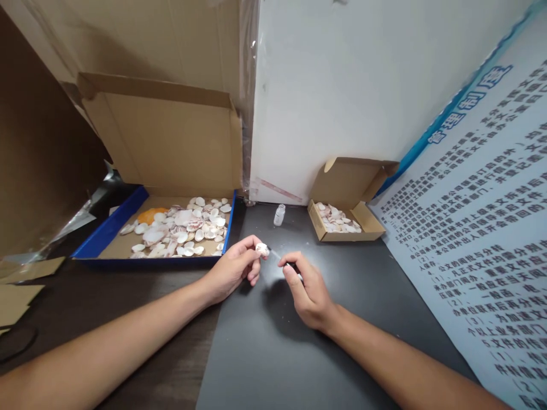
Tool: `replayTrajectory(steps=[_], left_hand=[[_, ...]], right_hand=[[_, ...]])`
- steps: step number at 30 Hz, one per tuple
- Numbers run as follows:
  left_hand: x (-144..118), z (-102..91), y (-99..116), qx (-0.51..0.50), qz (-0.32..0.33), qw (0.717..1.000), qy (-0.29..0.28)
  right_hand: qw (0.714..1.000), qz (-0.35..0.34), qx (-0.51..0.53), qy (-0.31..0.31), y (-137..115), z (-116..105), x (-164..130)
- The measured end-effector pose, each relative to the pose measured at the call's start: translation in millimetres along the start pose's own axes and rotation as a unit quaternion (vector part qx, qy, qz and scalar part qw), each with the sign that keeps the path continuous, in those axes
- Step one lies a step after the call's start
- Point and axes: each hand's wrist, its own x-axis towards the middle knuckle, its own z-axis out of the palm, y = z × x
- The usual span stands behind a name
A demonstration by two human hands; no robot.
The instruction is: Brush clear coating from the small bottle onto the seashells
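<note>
My left hand (237,265) pinches a small whitish seashell (262,249) between thumb and fingers, above the table. In my right hand (308,293) is a thin brush (276,254), its dark tip at the shell's right edge; whether it touches cannot be made out. Part of the brush's handle is hidden by my fingers. A small clear bottle (279,215) with whitish contents and no cap stands upright beyond my hands. To the left, a blue-edged cardboard box (145,230) lies open with many shells (183,219) spread inside.
A smaller open cardboard box (354,234) of shells sits at the back right. Behind the dark grey mat (256,353) rises a white panel (316,102). A printed poster (482,199) slants along the right side. Cardboard scraps (21,296) lie at far left.
</note>
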Motion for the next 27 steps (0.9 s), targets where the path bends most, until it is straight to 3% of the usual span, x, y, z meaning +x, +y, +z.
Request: replayTrajectory(steps=[3, 7, 27], left_hand=[[0.3, -1.5, -1.0, 0.004, -0.001, 1.000, -0.009], [0.2, -3.2, -1.9, -0.001, 0.009, 1.000, -0.017], [1.5, -4.7, -3.9, 0.020, 0.024, 0.999, -0.015]], right_hand=[[1.000, 0.006, 0.001, 0.025, 0.3, 0.4, 0.0], [0.999, -0.023, 0.022, -0.011, 0.7, 0.2, -0.8], [0.999, -0.021, 0.044, -0.024, 3.1, 1.0, -2.5]])
